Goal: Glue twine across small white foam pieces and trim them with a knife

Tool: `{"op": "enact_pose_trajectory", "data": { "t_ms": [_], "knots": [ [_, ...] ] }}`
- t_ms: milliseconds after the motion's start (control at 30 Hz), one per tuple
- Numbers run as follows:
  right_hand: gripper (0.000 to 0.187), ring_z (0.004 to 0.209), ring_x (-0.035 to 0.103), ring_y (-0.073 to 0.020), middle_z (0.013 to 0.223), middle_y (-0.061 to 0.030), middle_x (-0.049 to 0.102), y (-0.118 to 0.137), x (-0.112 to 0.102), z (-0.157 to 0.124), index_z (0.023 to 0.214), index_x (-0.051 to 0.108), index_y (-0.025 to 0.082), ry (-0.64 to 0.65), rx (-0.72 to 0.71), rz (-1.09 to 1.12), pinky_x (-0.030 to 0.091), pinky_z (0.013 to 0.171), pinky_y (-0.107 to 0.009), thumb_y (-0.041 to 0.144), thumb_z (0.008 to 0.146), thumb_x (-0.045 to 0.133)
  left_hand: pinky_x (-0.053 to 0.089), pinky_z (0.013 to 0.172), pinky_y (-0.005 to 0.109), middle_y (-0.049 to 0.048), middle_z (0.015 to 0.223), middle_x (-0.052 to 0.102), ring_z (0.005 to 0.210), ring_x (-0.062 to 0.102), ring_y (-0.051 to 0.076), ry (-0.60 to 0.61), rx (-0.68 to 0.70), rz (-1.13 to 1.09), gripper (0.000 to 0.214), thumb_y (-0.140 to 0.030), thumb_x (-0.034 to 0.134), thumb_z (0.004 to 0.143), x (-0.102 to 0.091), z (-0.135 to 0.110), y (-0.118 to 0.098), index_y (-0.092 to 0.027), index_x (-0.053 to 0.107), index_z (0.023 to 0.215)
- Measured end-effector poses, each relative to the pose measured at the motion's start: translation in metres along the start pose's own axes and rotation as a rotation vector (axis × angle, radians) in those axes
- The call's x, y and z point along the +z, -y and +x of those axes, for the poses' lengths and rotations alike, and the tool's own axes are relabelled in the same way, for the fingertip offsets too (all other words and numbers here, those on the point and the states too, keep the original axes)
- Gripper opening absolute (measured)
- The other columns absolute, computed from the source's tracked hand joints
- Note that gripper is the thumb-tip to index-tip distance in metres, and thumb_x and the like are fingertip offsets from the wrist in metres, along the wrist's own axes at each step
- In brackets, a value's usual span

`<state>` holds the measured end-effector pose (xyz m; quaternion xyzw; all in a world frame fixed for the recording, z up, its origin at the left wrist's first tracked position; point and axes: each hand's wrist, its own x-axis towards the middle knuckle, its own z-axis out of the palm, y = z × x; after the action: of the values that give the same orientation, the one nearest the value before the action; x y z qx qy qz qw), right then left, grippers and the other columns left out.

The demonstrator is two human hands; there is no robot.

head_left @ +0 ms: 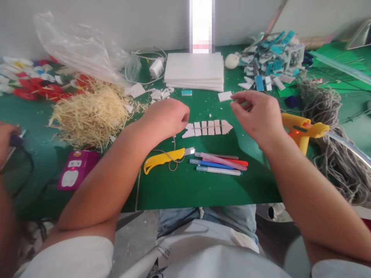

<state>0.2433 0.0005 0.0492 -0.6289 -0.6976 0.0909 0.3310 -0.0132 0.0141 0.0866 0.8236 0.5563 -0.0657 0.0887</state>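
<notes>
A row of white foam pieces (208, 128), pointed at the right end and notched at the left, lies in the middle of the table with a thin grey cord along it. My left hand (169, 119) is closed at the left end of this row; its fingertips are partly hidden, so I cannot tell what they pinch. Grey cord trails below it over a yellow utility knife (164, 160). My right hand (257, 114) is open, thumb and fingers apart, its fingertips at the edge of a small white foam rectangle (225, 96).
Several markers (218, 164) lie near the front. A yellow glue gun (301, 129) and tangled grey yarn (324, 112) are on the right. White foam sheets (194, 67) are stacked behind, beside foam scraps (272, 58). Straw (92, 112), a purple power socket (77, 169) and another person's hand (5, 141) are left.
</notes>
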Motion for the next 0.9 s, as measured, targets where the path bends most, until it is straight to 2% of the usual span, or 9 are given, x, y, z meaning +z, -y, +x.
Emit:
{"op": "enact_pose_trajectory", "data": {
  "t_ms": [67, 267, 433, 633, 767, 900],
  "knots": [
    [0.028, 0.068, 0.069, -0.0208, 0.094, -0.0069, 0.084, -0.010, 0.010, 0.001, 0.110, 0.088, 0.022, -0.046, 0.006, 0.033, 0.064, 0.074, -0.042, 0.029, 0.090, 0.069, 0.053, 0.074, 0.036, 0.0069, 0.099, 0.082, 0.091, 0.077, 0.027, 0.014, 0.037, -0.014, 0.022, -0.014, 0.064, 0.090, 0.002, 0.000, -0.004, -0.023, 0.084, 0.096],
    [0.031, 0.064, 0.068, -0.0189, 0.089, -0.0056, 0.082, -0.031, 0.024, -0.005, 0.111, 0.086, 0.023, -0.093, -0.015, 0.168, 0.064, 0.067, -0.037, 0.028, 0.090, 0.065, 0.051, 0.071, 0.034, 0.0077, 0.108, 0.082, 0.101, 0.079, 0.028, -0.075, 0.217, 0.000, 0.024, -0.018, 0.060, 0.098, 0.019, 0.003, -0.015, -0.019, 0.084, 0.102],
    [0.033, 0.065, 0.069, -0.0193, 0.091, -0.0064, 0.081, -0.029, 0.026, -0.003, 0.115, 0.085, 0.020, -0.046, -0.017, 0.230, 0.066, 0.070, -0.039, 0.029, 0.091, 0.065, 0.050, 0.070, 0.034, 0.0090, 0.109, 0.082, 0.105, 0.079, 0.029, -0.139, 0.283, 0.031, 0.024, -0.017, 0.059, 0.101, 0.031, 0.007, -0.021, -0.017, 0.082, 0.104],
    [0.033, 0.067, 0.068, -0.0200, 0.092, -0.0063, 0.081, -0.025, 0.027, -0.004, 0.114, 0.086, 0.020, -0.018, -0.033, 0.210, 0.066, 0.074, -0.040, 0.028, 0.090, 0.065, 0.048, 0.070, 0.037, 0.0125, 0.107, 0.080, 0.104, 0.079, 0.032, -0.092, 0.287, 0.144, 0.025, -0.017, 0.056, 0.104, 0.032, 0.008, -0.025, -0.013, 0.081, 0.105],
    [0.036, 0.067, 0.067, -0.0204, 0.091, -0.0076, 0.082, -0.024, 0.028, -0.004, 0.114, 0.088, 0.018, -0.025, -0.039, 0.227, 0.065, 0.073, -0.041, 0.029, 0.088, 0.064, 0.047, 0.067, 0.037, 0.0126, 0.103, 0.080, 0.098, 0.078, 0.030, -0.107, 0.317, 0.169, 0.027, -0.014, 0.054, 0.104, 0.034, 0.009, -0.025, -0.013, 0.081, 0.102],
    [0.034, 0.067, 0.068, -0.0198, 0.091, -0.0069, 0.081, -0.024, 0.028, -0.005, 0.113, 0.088, 0.019, -0.024, -0.059, 0.209, 0.065, 0.073, -0.039, 0.028, 0.090, 0.064, 0.045, 0.065, 0.036, 0.0118, 0.097, 0.079, 0.090, 0.075, 0.028, -0.143, 0.350, 0.172, 0.030, -0.011, 0.051, 0.102, 0.038, 0.010, -0.023, -0.014, 0.080, 0.095]
  ]
}}
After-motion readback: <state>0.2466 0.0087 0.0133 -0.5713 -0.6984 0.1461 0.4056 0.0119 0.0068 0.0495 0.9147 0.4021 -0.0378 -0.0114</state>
